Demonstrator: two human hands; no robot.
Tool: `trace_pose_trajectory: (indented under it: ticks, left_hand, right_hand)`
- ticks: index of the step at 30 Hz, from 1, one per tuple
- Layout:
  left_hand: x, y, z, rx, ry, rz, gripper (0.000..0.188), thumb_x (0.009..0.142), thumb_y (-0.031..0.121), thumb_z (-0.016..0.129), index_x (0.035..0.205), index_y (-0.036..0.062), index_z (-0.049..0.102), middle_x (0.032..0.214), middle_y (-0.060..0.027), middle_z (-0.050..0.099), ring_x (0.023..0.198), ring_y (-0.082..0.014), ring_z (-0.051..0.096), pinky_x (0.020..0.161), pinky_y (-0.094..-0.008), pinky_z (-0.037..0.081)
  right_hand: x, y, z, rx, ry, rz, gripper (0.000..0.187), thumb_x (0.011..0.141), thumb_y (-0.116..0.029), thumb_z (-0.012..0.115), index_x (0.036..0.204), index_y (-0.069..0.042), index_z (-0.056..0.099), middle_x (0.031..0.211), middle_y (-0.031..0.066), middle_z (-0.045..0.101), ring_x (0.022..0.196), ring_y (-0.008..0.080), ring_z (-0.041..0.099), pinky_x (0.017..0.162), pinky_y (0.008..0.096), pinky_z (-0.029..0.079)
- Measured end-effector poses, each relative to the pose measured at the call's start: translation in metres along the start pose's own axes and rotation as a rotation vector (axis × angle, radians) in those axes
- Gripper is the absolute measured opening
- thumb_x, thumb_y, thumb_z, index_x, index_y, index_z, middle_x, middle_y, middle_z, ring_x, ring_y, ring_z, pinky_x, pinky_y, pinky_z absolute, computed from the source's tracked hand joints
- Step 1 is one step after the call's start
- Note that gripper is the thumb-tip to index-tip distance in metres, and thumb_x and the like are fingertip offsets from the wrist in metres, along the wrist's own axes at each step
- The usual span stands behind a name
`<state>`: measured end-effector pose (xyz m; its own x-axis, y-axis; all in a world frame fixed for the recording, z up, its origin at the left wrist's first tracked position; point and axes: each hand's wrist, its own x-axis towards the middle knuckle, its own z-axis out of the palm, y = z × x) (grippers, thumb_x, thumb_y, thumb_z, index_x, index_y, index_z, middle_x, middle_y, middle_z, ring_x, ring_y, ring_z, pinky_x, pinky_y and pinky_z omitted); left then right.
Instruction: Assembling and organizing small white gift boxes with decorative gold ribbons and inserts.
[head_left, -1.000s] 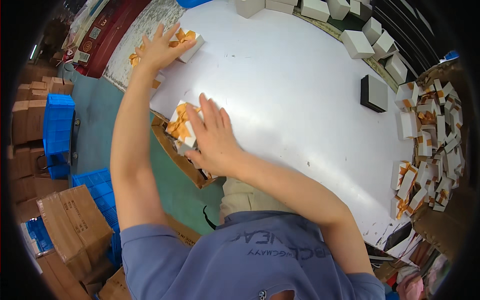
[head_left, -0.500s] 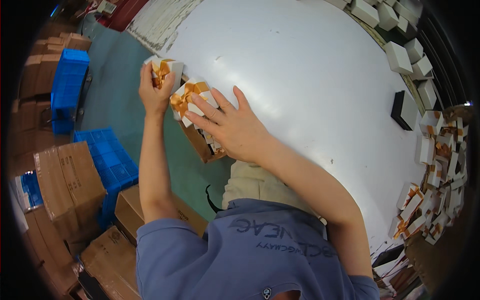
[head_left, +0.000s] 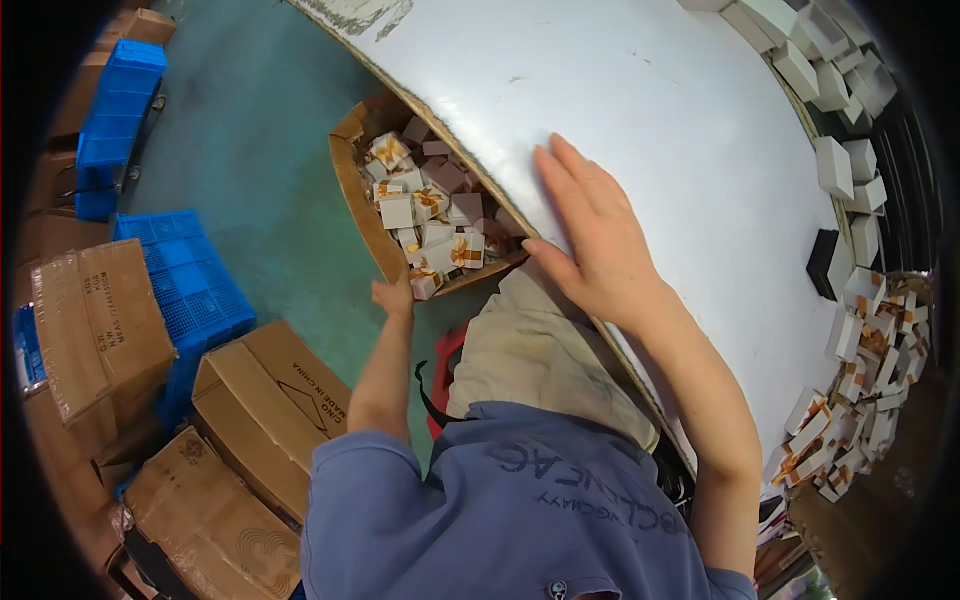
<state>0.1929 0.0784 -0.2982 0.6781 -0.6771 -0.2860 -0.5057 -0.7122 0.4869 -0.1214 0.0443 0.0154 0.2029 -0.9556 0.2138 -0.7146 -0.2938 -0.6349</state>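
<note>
A brown cardboard box [head_left: 368,212] below the left edge of the white table holds many small white gift boxes [head_left: 397,212], several tied with gold ribbon bows. My left hand [head_left: 394,297] is closed on the near left corner of the cardboard box; some of its fingers are hidden. My right hand [head_left: 607,240] rests on the white tabletop [head_left: 700,190] by its edge, fingers stretched out and thumb at the rim, holding nothing. Part of the cardboard box lies hidden under the table edge.
A heap of ribboned white boxes [head_left: 868,375] and plain white boxes [head_left: 833,168] lines the table's right side, near a black-and-white box piece [head_left: 830,265]. On the left stand blue plastic crates [head_left: 190,275] and large cardboard cartons [head_left: 105,325]. A red object [head_left: 449,360] shows beside my legs.
Both hands have left the two ribboned gift boxes at the table edge. My left hand has come down to the cardboard box, while my right lies on the tabletop. The view has shifted.
</note>
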Motion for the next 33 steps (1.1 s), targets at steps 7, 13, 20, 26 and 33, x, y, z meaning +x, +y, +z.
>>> trace_pose_trajectory:
  ticks: [7,13,20,26,33]
  left_hand:
    - [-0.049,-0.031,0.024,-0.717,-0.37,-0.919,0.059,0.08,0.038,0.064,0.118,-0.0007,0.043,0.108,-0.0163,0.051,0.109,-0.0296,0.047,0.092,-0.0431,0.04]
    - [-0.07,-0.024,0.049,-0.93,-0.555,-0.739,0.048,0.081,0.04,0.064,0.114,0.0083,0.048,0.104,-0.0064,0.055,0.093,-0.0214,0.054,0.076,-0.0408,0.046]
    - [-0.068,-0.025,0.082,-0.793,-0.698,-0.676,0.037,0.081,0.032,0.064,0.103,0.0051,0.053,0.081,-0.0082,0.06,0.056,-0.0194,0.055,0.045,-0.0302,0.044]
    - [-0.052,-0.008,0.091,-0.857,-0.415,-1.056,0.019,0.081,0.018,0.055,0.095,0.0047,0.055,0.067,-0.0096,0.058,0.045,-0.0192,0.052,0.037,-0.0275,0.041]
    - [-0.017,0.106,0.02,-0.866,-0.631,-0.837,0.011,0.083,0.018,0.045,0.085,0.0096,0.053,0.063,-0.0043,0.056,0.044,-0.0112,0.048,0.037,-0.0209,0.038]
  right_hand:
    - [0.01,-0.019,0.007,-0.408,-0.199,0.041,0.073,0.068,-0.015,0.07,0.134,-0.007,0.039,0.139,0.015,0.034,0.124,0.0311,0.035,0.103,0.0446,0.025]
    - [0.014,-0.026,0.006,-0.454,-0.258,0.068,0.073,0.067,-0.013,0.069,0.133,-0.006,0.04,0.14,0.0172,0.034,0.124,0.0318,0.034,0.102,0.0441,0.024]
    - [0.014,-0.025,0.009,-0.476,-0.247,0.045,0.074,0.065,-0.013,0.07,0.133,-0.006,0.041,0.14,0.0179,0.033,0.123,0.0329,0.035,0.101,0.0462,0.025]
    - [0.013,-0.022,0.008,-0.483,-0.244,0.045,0.075,0.064,-0.014,0.07,0.133,-0.006,0.041,0.139,0.0171,0.034,0.123,0.0321,0.035,0.1,0.0458,0.025]
    - [0.01,-0.017,0.004,-0.456,-0.211,0.043,0.073,0.065,-0.014,0.069,0.132,-0.007,0.042,0.138,0.0164,0.035,0.123,0.0317,0.036,0.101,0.0445,0.025]
